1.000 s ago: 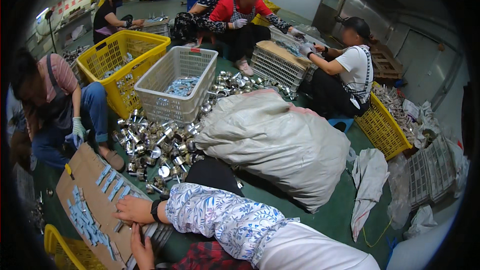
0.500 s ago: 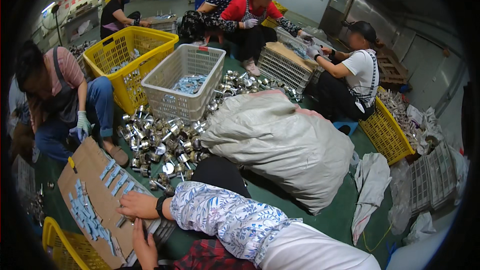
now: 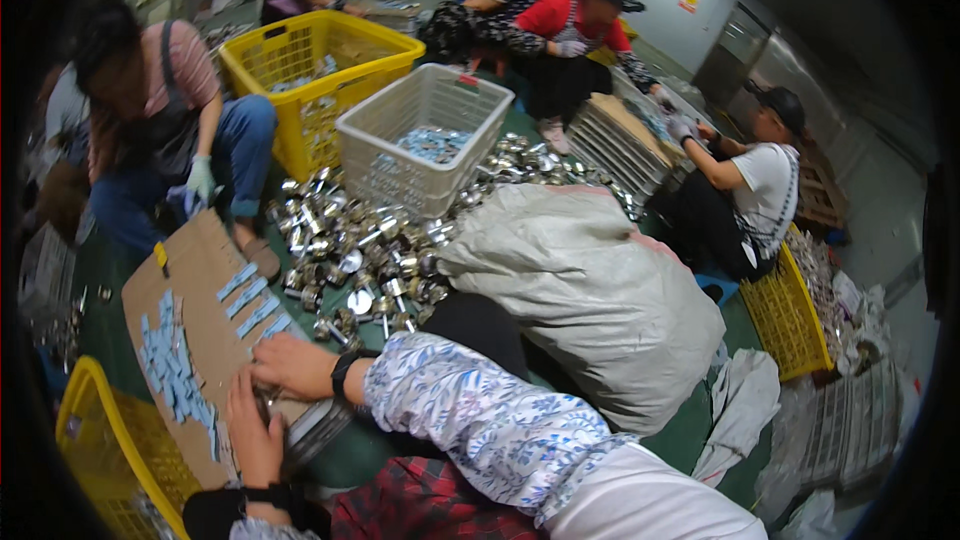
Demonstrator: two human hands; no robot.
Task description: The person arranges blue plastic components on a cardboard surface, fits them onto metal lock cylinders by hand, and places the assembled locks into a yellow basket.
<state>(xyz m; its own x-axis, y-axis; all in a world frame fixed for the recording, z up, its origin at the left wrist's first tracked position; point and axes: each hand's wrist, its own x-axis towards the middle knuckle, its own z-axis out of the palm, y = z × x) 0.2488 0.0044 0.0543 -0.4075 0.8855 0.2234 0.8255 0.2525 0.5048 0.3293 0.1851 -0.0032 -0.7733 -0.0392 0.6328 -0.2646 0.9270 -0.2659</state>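
Note:
My right hand (image 3: 297,365), in a floral sleeve with a dark wristband, rests at the near edge of a brown cardboard sheet (image 3: 200,255). Its fingers curl down around something whose shape is hidden. Beside it lies my left hand (image 3: 257,435), fingers stretched forward and thumb apart. A small dark metallic part (image 3: 268,402) shows between the two hands, too blurred to name. Ahead of the right hand, several flat light-blue strips (image 3: 250,300) lie in a row on the cardboard. A loose heap of similar blue strips (image 3: 178,365) is to their left.
Shiny metal cup-shaped parts with stems (image 3: 345,240) cover the floor ahead. A bulky white sack (image 3: 590,300) lies right. Beyond are a grey crate (image 3: 400,175) and a yellow basket (image 3: 300,105); another yellow basket (image 3: 95,420) stands near left. Several co-workers sit around, one (image 3: 190,70) at left.
The view has swung left, so the surroundings sit further right. My left hand has moved forward up against my right hand, which stays at the cardboard's edge.

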